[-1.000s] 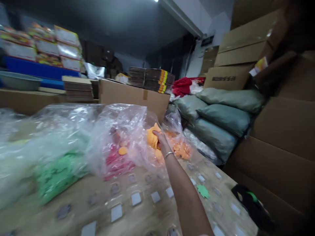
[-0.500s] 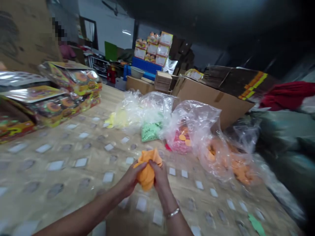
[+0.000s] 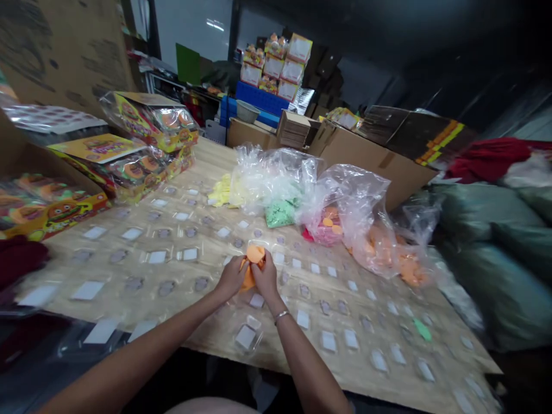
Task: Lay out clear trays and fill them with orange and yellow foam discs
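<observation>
My left hand (image 3: 232, 277) and my right hand (image 3: 266, 278) are close together over the wooden table. Between them they grip a small bunch of flat orange foam-like pieces (image 3: 255, 254). One rounded piece shows on top, while more orange hangs below the fingers; the fingertips partly cover the bunch. A bracelet circles my right wrist. Around my hands lie many clear plastic packs (image 3: 248, 336), some with white cards and others with greyish shapes.
Clear bags hold yellow (image 3: 224, 191), green (image 3: 280, 211), pink (image 3: 324, 230) and orange pieces (image 3: 413, 267). Burger-printed display boxes (image 3: 149, 164) stand at left. A carton (image 3: 371, 167) is behind the bags. Dark red cloth (image 3: 19, 261) shows at the left edge.
The view has shifted, showing more of the table's near edge. The orange bunch, fanned out before, now shows a rounded piece on top. Both hands still hold it.
</observation>
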The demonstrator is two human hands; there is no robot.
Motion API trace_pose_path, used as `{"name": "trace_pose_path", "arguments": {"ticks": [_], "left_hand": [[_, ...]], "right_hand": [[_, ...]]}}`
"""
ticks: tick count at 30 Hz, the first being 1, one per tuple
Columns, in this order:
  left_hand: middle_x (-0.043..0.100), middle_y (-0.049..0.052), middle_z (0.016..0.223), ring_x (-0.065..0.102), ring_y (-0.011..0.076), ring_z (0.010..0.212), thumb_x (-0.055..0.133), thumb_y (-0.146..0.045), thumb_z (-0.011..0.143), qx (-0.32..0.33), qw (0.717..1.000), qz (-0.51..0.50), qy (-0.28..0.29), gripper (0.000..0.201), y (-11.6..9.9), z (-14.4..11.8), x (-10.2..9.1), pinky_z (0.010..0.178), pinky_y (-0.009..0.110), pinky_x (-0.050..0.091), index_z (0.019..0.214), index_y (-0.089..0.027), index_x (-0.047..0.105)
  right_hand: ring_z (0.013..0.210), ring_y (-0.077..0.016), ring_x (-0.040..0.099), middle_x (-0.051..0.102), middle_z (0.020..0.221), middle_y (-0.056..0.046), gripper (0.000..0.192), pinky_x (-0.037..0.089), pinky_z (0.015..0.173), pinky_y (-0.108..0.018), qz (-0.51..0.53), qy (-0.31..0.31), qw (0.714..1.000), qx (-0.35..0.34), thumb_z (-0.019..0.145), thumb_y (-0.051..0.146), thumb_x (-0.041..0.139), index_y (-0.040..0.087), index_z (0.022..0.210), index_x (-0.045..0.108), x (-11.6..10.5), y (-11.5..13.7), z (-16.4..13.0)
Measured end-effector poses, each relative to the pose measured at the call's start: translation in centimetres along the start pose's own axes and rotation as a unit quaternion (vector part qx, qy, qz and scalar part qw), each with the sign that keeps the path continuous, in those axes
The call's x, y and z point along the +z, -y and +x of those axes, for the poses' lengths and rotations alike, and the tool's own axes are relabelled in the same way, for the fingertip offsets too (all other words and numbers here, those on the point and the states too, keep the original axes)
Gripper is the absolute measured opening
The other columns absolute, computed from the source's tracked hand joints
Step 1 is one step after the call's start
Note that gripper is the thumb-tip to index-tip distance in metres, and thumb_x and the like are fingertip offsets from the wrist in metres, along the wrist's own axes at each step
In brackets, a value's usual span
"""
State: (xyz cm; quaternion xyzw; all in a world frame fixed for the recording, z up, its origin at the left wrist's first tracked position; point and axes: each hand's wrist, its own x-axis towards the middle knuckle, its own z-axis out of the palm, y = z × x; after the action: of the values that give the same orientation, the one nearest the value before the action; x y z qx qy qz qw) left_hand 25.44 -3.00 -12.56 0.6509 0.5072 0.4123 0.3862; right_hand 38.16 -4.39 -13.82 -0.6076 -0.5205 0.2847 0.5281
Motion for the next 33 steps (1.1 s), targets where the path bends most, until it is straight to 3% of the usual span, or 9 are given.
{"name": "trace_pose_path", "arguments": {"ticks": [5, 10, 13, 16, 19, 21, 26, 29, 33], "left_hand": [[0.069, 0.013, 0.093, 0.061, 0.0282, 0.094, 0.045, -0.035, 0.085, 0.057, 0.998, 0.015, -0.031, 0.026, 0.6, 0.1, -0.3, 0.094, 0.047, 0.046, 0.086, -0.019, 0.066], [0.070, 0.012, 0.095, 0.061, 0.0274, 0.100, 0.046, -0.034, 0.084, 0.034, 0.997, -0.012, -0.063, 0.026, -0.2, 1.2, -1.5, 0.098, 0.045, 0.044, 0.088, -0.018, 0.067], [0.070, 0.011, 0.100, 0.063, 0.0259, 0.098, 0.045, -0.041, 0.085, -0.010, 0.997, -0.044, -0.069, 0.038, -1.2, 1.2, -4.3, 0.091, 0.040, 0.048, 0.100, -0.015, 0.067], [0.068, 0.008, 0.087, 0.065, 0.0234, 0.078, 0.052, -0.048, 0.079, -0.074, 0.994, -0.062, -0.058, 0.050, -1.8, -1.1, -9.0, 0.070, 0.034, 0.052, 0.111, -0.011, 0.065], [0.066, 0.002, 0.079, 0.064, 0.0220, 0.070, 0.065, -0.048, 0.069, -0.154, 0.988, -0.025, 0.011, 0.067, -1.4, -5.1, -13.2, 0.064, 0.031, 0.051, 0.128, -0.015, 0.057], [0.067, 0.003, 0.081, 0.064, 0.0238, 0.074, 0.065, -0.050, 0.066, -0.149, 0.988, 0.033, 0.031, 0.067, -0.7, -7.6, -14.3, 0.068, 0.032, 0.051, 0.123, -0.016, 0.059], [0.070, 0.006, 0.086, 0.066, 0.0273, 0.082, 0.050, -0.046, 0.075, -0.072, 0.982, 0.138, 0.110, 0.058, 1.2, -10.2, -12.5, 0.079, 0.037, 0.051, 0.124, -0.015, 0.059], [0.072, 0.007, 0.087, 0.068, 0.0276, 0.083, 0.044, -0.040, 0.081, -0.047, 0.972, 0.184, 0.137, 0.055, 2.6, -10.4, -11.1, 0.079, 0.038, 0.052, 0.128, -0.015, 0.057], [0.068, 0.014, 0.118, 0.065, 0.0279, 0.107, 0.040, -0.035, 0.088, 0.040, 0.967, 0.221, 0.123, 0.046, 4.5, -11.0, -10.6, 0.092, 0.039, 0.050, 0.127, -0.017, 0.057]], "right_hand": [[0.119, -0.0238, 0.056, 0.060, 0.128, -0.014, 0.058, 0.042, 0.106, -0.039, -0.140, -0.004, 0.987, -0.084, 0.078, 0.015, 0.052, 0.014, 0.135, 0.052, -0.7, -1.4, 0.2], [0.116, -0.0224, 0.054, 0.059, 0.122, -0.012, 0.034, 0.042, 0.103, -0.037, -0.211, -0.003, 0.968, -0.135, 0.087, 0.018, 0.048, 0.018, 0.114, 0.069, -0.7, -0.6, 0.6], [0.113, -0.0210, 0.055, 0.060, 0.117, -0.012, 0.028, 0.043, 0.098, -0.034, -0.153, -0.059, 0.981, -0.108, 0.089, 0.026, 0.047, 0.017, 0.104, 0.069, -1.1, 0.9, 1.2], [0.085, -0.0167, 0.058, 0.062, 0.094, -0.005, 0.022, 0.047, 0.075, -0.027, -0.066, -0.087, 0.992, -0.062, 0.089, 0.033, 0.050, 0.016, 0.096, 0.063, -2.8, 2.9, 0.3], [0.066, -0.0132, 0.051, 0.058, 0.078, 0.001, 0.015, 0.041, 0.062, -0.024, -0.052, -0.002, 0.997, -0.056, 0.089, 0.032, 0.053, 0.019, 0.094, 0.060, -5.6, 4.5, -3.5], [0.069, -0.0139, 0.053, 0.059, 0.081, 0.000, 0.009, 0.042, 0.063, -0.025, -0.093, 0.081, 0.988, -0.095, 0.089, 0.025, 0.053, 0.020, 0.094, 0.060, -7.2, 4.8, -7.2], [0.084, -0.0192, 0.057, 0.062, 0.088, -0.006, 0.015, 0.044, 0.076, -0.030, -0.271, 0.253, 0.902, -0.222, 0.087, 0.012, 0.048, 0.020, 0.089, 0.061, -8.0, 3.3, -13.9], [0.083, -0.0199, 0.056, 0.063, 0.087, -0.006, 0.013, 0.044, 0.076, -0.031, -0.363, 0.306, 0.845, -0.244, 0.090, 0.013, 0.052, 0.019, 0.087, 0.062, -7.1, 2.7, -14.4], [0.083, -0.0195, 0.058, 0.065, 0.087, -0.005, 0.012, 0.043, 0.077, -0.031, -0.384, 0.338, 0.827, -0.234, 0.093, 0.028, 0.061, 0.018, 0.086, 0.065, -6.5, 3.8, -13.5]]}}
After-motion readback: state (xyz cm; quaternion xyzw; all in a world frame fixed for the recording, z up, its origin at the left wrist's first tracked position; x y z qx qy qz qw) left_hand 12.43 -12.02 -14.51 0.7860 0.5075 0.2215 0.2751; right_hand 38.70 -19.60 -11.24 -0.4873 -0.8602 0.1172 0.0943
